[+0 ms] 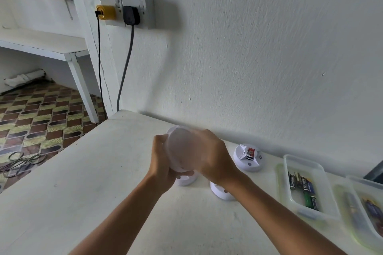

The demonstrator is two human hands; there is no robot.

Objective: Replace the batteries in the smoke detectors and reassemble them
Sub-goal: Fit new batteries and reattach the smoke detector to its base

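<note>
1. A white smoke detector is gripped between both hands above the table, near its back edge by the wall. The frame is motion-blurred there; fine detail of the detector cannot be told.
2. Left hand: fingers curled round the detector's left rim, thumb at the upper edge. Grasping.
3. Right hand: wrapped over the detector's right side, back of the hand toward the camera. Grasping; the fingertips are hidden behind the detector.
4. The detector is held on edge, one round face turned toward the camera; its axis points roughly toward the viewer rather than up.
5. Two white round parts are noted on the table beneath the hands: one under the left wrist, one partly hidden by the right forearm.
6. An opened detector lies flat near the back edge, right of the hands, inner side up.
7. A clear tray holding batteries stands further right; a second tray is seen at the right edge.
</note>
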